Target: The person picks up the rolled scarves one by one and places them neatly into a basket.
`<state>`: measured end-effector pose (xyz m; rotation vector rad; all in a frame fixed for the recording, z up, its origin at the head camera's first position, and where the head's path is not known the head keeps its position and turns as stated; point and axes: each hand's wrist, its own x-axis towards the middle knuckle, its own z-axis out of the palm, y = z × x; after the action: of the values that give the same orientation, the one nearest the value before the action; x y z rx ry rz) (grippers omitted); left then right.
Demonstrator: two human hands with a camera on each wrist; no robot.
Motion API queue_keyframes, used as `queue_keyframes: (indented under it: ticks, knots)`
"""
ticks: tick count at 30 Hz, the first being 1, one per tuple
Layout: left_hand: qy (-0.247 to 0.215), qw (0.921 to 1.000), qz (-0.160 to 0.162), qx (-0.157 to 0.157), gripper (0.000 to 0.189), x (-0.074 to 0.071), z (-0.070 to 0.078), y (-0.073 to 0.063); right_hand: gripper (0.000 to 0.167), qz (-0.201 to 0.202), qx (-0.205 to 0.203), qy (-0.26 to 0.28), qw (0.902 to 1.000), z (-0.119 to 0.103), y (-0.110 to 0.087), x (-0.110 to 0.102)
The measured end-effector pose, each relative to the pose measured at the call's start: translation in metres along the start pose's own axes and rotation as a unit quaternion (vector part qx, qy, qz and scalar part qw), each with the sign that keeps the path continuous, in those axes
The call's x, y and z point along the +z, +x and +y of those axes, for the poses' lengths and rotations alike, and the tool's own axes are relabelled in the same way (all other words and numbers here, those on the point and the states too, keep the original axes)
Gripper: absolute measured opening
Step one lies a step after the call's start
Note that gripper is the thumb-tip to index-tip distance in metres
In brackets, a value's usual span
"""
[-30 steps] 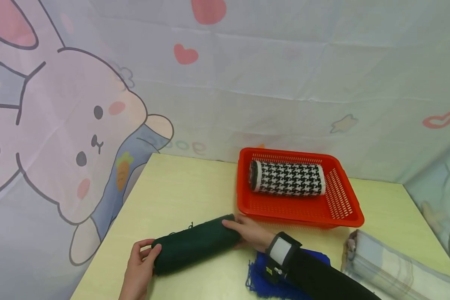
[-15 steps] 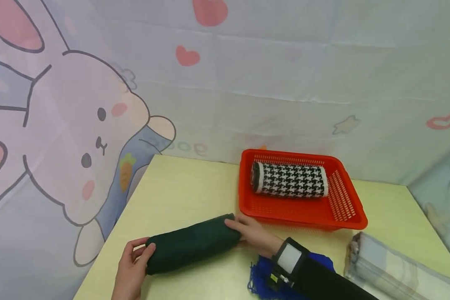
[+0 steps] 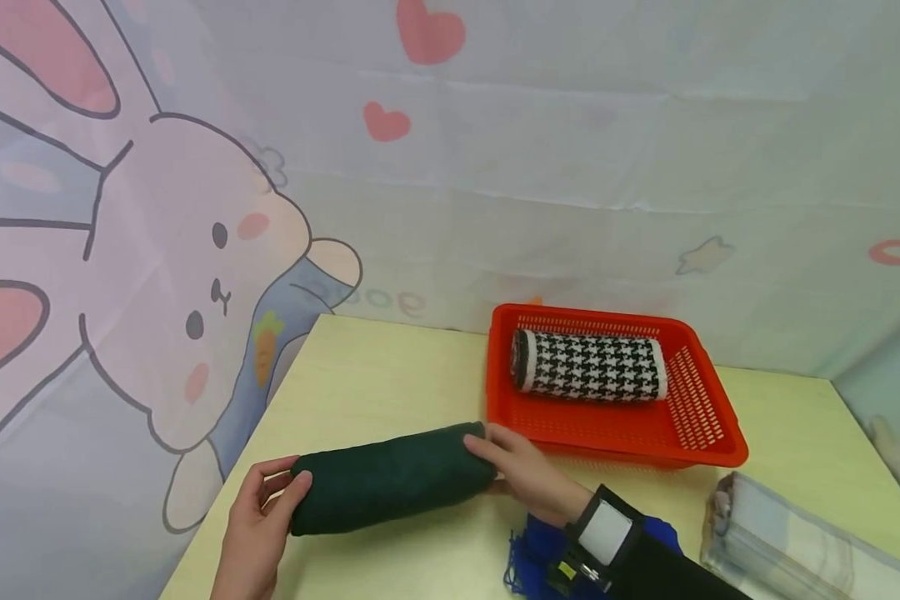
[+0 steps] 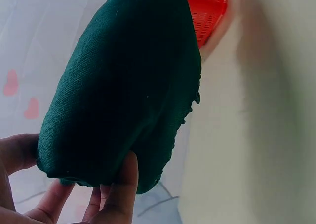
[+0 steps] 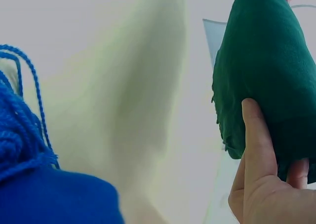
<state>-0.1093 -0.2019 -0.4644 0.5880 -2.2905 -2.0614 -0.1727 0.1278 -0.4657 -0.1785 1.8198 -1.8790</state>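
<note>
A dark green rolled scarf [image 3: 393, 479] is held between both hands, tilted slightly up toward the right. My left hand [image 3: 258, 517] grips its left end, thumb on the near side. At the other end my right hand [image 3: 528, 475] pinches the roll. From the left wrist view, the green scarf [image 4: 123, 86] hangs over the table with its shadow below, so it is lifted off the surface. A ragged, fringed edge shows along the scarf [image 5: 266, 76] in the right wrist view.
Behind the right hand stands a red plastic basket [image 3: 607, 433] holding a rolled black-and-white houndstooth scarf [image 3: 596, 367]. A blue fringed scarf [image 3: 528, 554] lies under the right forearm. Farther right rests a folded pale plaid scarf [image 3: 802, 533]. A printed cloth backdrop [image 3: 532, 167] rises behind the table [image 3: 390, 358].
Both hands have raised the green scarf off the table. Its loose fringe at the back no longer shows in the head view. The head view has shifted slightly.
</note>
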Motion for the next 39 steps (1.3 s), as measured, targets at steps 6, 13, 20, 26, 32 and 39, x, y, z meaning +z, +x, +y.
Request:
queue_keyframes:
  ticks: [6, 13, 20, 26, 32, 39]
  knots:
    - [0.000, 0.9995, -0.016, 0.027, 0.040, 0.005, 0.021, -0.005, 0.042, 0.015, -0.007, -0.010, 0.9998, -0.010, -0.010, -0.006]
    - [0.010, 0.9968, -0.038, 0.069, 0.041, 0.016, 0.041, -0.004, 0.037, 0.040, -0.025, -0.022, 0.9986, -0.025, -0.022, -0.019]
    - [-0.004, 0.9917, -0.066, 0.111, 0.040, 0.030, 0.055, -0.005, 0.035, 0.053, -0.039, -0.013, 0.9978, -0.036, -0.037, -0.032]
    - [-0.013, 0.9863, -0.085, 0.140, 0.037, 0.049, 0.062, -0.002, 0.038, 0.075, -0.041, -0.003, 0.9963, -0.043, -0.050, -0.047]
    - [-0.023, 0.9787, -0.110, 0.171, 0.034, 0.072, 0.067, 0.003, 0.033, 0.092, -0.057, -0.001, 0.9941, -0.044, -0.063, -0.067]
    - [-0.033, 0.9708, -0.135, 0.196, 0.033, 0.099, 0.070, 0.009, 0.029, 0.109, -0.072, -0.018, 0.9912, -0.045, -0.077, -0.089]
